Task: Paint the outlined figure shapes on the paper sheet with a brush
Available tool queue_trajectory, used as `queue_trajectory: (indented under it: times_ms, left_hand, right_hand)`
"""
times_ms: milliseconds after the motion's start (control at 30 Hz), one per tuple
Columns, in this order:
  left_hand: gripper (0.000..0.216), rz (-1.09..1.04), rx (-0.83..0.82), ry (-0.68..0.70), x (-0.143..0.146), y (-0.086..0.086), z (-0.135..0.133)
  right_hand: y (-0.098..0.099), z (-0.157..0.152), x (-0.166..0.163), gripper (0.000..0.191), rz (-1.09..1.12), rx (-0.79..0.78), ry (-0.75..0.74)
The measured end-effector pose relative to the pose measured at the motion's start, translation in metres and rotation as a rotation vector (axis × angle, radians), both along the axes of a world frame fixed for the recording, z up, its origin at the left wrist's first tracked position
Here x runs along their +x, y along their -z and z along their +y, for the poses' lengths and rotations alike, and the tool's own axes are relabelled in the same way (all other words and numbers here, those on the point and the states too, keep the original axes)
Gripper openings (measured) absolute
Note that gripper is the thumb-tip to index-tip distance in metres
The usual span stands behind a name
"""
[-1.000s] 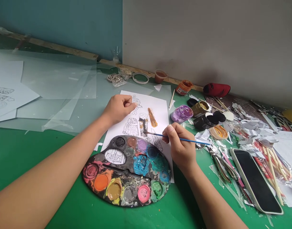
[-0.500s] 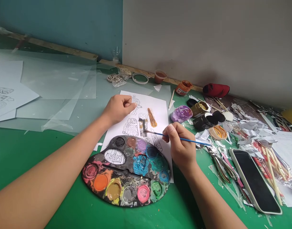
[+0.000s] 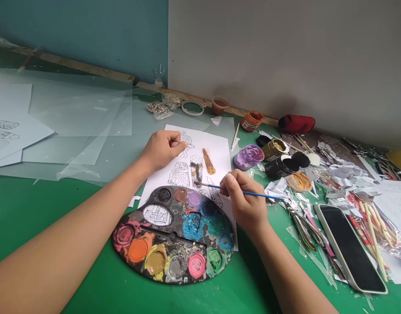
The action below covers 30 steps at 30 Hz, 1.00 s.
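My right hand pinches a thin blue paintbrush. The brush tip meets the lower end of a small printed figure, part black and part orange-brown, on a white sheet of line drawings. Another figure on that sheet, a tapered one, is covered in orange-brown paint. My left hand rests as a loose fist on the sheet's upper left, with nothing seen in it. Over the sheet's lower part lies a black paint palette with wells of several colours, hiding some drawings.
Paint jars, among them a purple one and a black one, stand beyond my right hand. Paper scraps, metal pliers and a phone lie at the right. Clear plastic sheets cover the left back.
The brush tip has slid slightly down and left along the figure, my right hand shifting a little left with it. My left hand and the palette stay put.
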<state>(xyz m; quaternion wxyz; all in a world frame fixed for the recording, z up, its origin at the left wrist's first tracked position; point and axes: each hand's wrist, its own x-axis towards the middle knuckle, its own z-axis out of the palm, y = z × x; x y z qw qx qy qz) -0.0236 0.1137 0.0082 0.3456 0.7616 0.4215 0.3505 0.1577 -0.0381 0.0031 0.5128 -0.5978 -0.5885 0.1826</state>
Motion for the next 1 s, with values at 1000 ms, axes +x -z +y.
queue_trajectory:
  times_ms: [1000]
  left_hand:
    - [0.039,0.061,-0.538,0.688,-0.003,-0.07,-0.078]
  right_hand:
    - [-0.024,-0.009,-0.017,0.014,0.173,0.563,0.132]
